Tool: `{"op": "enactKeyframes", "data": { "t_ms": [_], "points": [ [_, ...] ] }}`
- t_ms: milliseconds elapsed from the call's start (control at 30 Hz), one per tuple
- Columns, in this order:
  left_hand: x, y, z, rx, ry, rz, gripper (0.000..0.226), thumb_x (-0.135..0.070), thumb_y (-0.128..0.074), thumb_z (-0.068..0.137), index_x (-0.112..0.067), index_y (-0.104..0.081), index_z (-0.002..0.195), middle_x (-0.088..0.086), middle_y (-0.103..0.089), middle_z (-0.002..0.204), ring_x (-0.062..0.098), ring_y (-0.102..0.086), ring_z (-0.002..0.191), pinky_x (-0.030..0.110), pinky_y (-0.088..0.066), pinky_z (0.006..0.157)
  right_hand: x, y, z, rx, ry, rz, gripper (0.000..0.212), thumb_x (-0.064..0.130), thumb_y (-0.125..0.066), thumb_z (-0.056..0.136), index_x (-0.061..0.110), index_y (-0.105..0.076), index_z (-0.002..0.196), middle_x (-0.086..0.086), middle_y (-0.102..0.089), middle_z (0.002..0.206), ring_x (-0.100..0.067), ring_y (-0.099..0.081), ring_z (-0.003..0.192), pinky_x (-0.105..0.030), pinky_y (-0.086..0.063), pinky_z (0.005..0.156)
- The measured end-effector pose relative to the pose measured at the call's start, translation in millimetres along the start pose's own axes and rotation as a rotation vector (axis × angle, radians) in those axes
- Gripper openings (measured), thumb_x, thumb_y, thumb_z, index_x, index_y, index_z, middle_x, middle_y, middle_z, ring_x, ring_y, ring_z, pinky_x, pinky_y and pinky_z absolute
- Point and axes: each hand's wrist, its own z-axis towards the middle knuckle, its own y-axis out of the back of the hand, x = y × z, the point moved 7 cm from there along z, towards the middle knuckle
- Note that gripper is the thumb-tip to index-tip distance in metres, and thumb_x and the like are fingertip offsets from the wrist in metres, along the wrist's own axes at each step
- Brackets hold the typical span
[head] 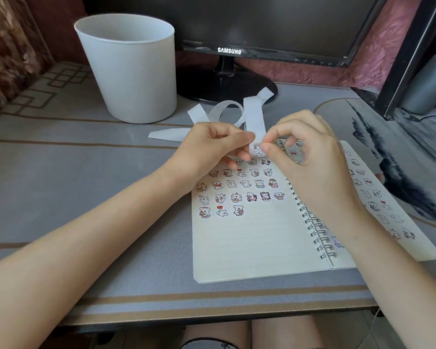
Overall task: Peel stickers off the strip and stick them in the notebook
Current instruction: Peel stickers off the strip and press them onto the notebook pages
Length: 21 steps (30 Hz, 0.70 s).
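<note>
Peeling, we gripped the strip [254, 117] with our left hand [209, 144], our right hand [307, 152] pinching a sticker [257, 147]; clean lift-off seemed next.

Bare hands [213, 144], forearms [116, 210]; white black-trimmed hem [207, 344]

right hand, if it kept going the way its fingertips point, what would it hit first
The sticker strip: the right hand pinches its folded end. Just beyond, probably, the left hand, which grips the same end.
</note>
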Motion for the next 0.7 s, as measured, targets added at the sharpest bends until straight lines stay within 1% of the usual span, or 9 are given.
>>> {"op": "enactKeyframes", "data": {
  "t_ms": [67,133,167,233,267,333,433,633,700],
  "points": [
    [2,3,1,-0.023,0.024,-0.002,0.018,-0.015,-0.063,0.089,0.003,-0.067,0.085,0.002,-0.066,0.068,0.005,-0.063,0.058,0.014,-0.047,0.050,7,3,-2,0.010,-0.007,0.045,0.002,0.016,-0.068,0.085,0.015,-0.066,0.085,0.012,-0.057,0.082,-0.001,-0.051,0.071,-0.013,-0.037,0.070],
    [2,4,1,-0.030,0.036,-0.002,0.016,-0.014,-0.064,0.089,0.000,-0.067,0.082,0.002,-0.067,0.070,0.005,-0.064,0.060,0.014,-0.047,0.049,7,4,-4,0.064,-0.105,0.172,0.003,0.013,-0.069,0.083,0.012,-0.067,0.084,0.010,-0.059,0.072,0.005,-0.051,0.057,-0.006,-0.035,0.060],
    [3,4,0,-0.028,0.038,0.002,0.016,-0.014,-0.063,0.089,-0.002,-0.066,0.079,0.002,-0.067,0.070,0.005,-0.065,0.060,0.014,-0.047,0.049,5,3,-5,0.110,-0.170,0.243,0.003,0.012,-0.071,0.081,0.012,-0.068,0.082,0.007,-0.062,0.071,0.004,-0.052,0.056,-0.007,-0.036,0.058],
    [3,4,0,-0.027,0.043,0.014,0.017,-0.013,-0.064,0.089,-0.006,-0.064,0.073,0.001,-0.065,0.068,0.005,-0.064,0.058,0.014,-0.046,0.048,0,-3,-10,0.236,-0.311,0.366,0.004,0.012,-0.073,0.078,0.012,-0.069,0.079,-0.002,-0.069,0.074,0.000,-0.055,0.061,-0.012,-0.043,0.058],
    [4,4,0,-0.028,0.047,0.021,0.019,-0.013,-0.064,0.089,-0.007,-0.063,0.071,0.000,-0.064,0.066,0.005,-0.063,0.057,0.014,-0.046,0.048,-3,-7,-15,0.302,-0.378,0.406,0.004,0.012,-0.074,0.077,0.012,-0.070,0.077,-0.006,-0.070,0.076,-0.006,-0.057,0.064,-0.015,-0.045,0.060],
    [4,4,0,-0.028,0.052,0.031,0.020,-0.014,-0.064,0.089,-0.009,-0.063,0.069,-0.001,-0.065,0.065,0.005,-0.062,0.056,0.014,-0.046,0.049,-9,-12,-25,0.393,-0.455,0.404,0.005,0.014,-0.076,0.075,0.013,-0.071,0.075,-0.008,-0.071,0.077,-0.010,-0.059,0.066,-0.020,-0.048,0.063],
    [4,3,0,-0.025,0.056,0.034,0.018,-0.014,-0.064,0.089,-0.008,-0.063,0.072,-0.001,-0.065,0.066,0.005,-0.063,0.057,0.014,-0.046,0.048,-12,-17,-34,0.435,-0.492,0.383,0.005,0.015,-0.077,0.073,0.014,-0.071,0.073,-0.006,-0.072,0.074,-0.012,-0.060,0.066,-0.024,-0.049,0.066],
    [5,3,0,-0.019,0.061,0.045,0.019,-0.015,-0.064,0.089,-0.008,-0.064,0.071,-0.001,-0.065,0.065,0.004,-0.062,0.056,0.013,-0.045,0.048,-12,-23,-39,0.463,-0.510,0.350,0.006,0.015,-0.076,0.073,0.014,-0.071,0.071,0.000,-0.072,0.067,-0.001,-0.054,0.056,-0.014,-0.044,0.056],
    [5,3,0,-0.020,0.060,0.049,0.019,-0.015,-0.064,0.089,-0.008,-0.064,0.071,0.000,-0.066,0.066,0.005,-0.063,0.057,0.013,-0.046,0.048,-12,-23,-39,0.456,-0.508,0.333,0.006,0.015,-0.077,0.073,0.014,-0.071,0.071,0.000,-0.071,0.066,0.000,-0.053,0.055,-0.013,-0.044,0.056]
  ]
}}
